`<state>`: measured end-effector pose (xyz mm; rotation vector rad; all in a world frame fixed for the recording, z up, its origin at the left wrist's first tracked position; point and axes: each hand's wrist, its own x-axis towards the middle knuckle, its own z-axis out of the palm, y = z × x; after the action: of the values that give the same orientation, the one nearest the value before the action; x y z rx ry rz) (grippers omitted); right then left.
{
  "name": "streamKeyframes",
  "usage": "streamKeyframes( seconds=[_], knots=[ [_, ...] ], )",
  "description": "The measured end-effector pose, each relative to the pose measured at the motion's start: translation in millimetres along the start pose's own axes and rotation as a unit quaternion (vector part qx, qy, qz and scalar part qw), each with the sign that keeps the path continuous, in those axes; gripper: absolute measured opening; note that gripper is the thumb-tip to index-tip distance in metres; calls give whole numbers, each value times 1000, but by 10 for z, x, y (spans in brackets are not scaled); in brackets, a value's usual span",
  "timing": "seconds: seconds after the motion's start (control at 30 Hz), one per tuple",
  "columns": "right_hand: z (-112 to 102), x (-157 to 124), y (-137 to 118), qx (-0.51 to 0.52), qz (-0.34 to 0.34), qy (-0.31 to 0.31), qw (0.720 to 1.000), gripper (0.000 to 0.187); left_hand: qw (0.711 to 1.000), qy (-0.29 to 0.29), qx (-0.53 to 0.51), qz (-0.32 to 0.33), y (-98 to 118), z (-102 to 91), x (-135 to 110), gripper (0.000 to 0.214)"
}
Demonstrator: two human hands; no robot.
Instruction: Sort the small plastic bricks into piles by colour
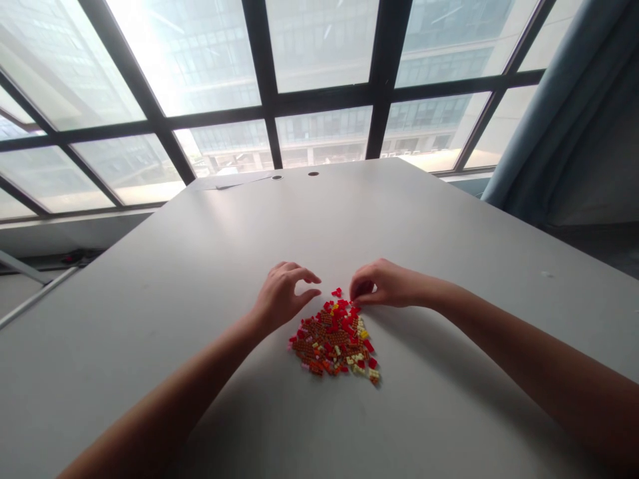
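A loose pile of small toy building bricks [332, 338] lies on the white table in front of me, mostly brown and red, with pale yellow, orange and pink ones among them. Just beyond the pile sits a small group of red bricks [337, 292]. My left hand [285, 293] hovers at the pile's far left, its thumb and fingers apart with nothing between them. On the other side, my right hand [378, 285] is pinched closed at the pile's far right edge. A small red brick [351, 303] shows at its fingertips, partly hidden by them.
The white table [210, 246] stretches away to a large dark-framed window [324, 100]. Two round holes and a flat white sheet [234, 180] are at its far end. A blue-grey curtain [544, 120] hangs on the right. Metal bars [40, 293] stand beyond the left edge.
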<state>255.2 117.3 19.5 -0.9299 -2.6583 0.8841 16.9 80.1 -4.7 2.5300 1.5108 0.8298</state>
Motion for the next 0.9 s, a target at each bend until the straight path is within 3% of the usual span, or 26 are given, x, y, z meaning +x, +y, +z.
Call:
streamKeyframes(
  seconds=[0.2, 0.4, 0.5, 0.73, 0.9],
  knots=[
    [-18, -4, 29, -13, 21, 6, 1000, 7, 996, -79, -43, 4, 161, 124, 233, 23],
    [-29, 3, 27, -24, 6, -8, 1000, 11, 990, -113, -81, 24, 180, 165, 243, 13],
    [-27, 13, 18, -34, -8, 2, 999, 14, 992, -121, -27, 24, 182, 109, 198, 14],
    [111, 79, 6, -54, -71, 110, 990, 11, 987, -83, 139, -16, -18, -60, -50, 18],
    [203, 108, -6, -49, -81, 80, 992, 14, 967, -26, 249, -51, -231, -94, -188, 18]
  ],
)
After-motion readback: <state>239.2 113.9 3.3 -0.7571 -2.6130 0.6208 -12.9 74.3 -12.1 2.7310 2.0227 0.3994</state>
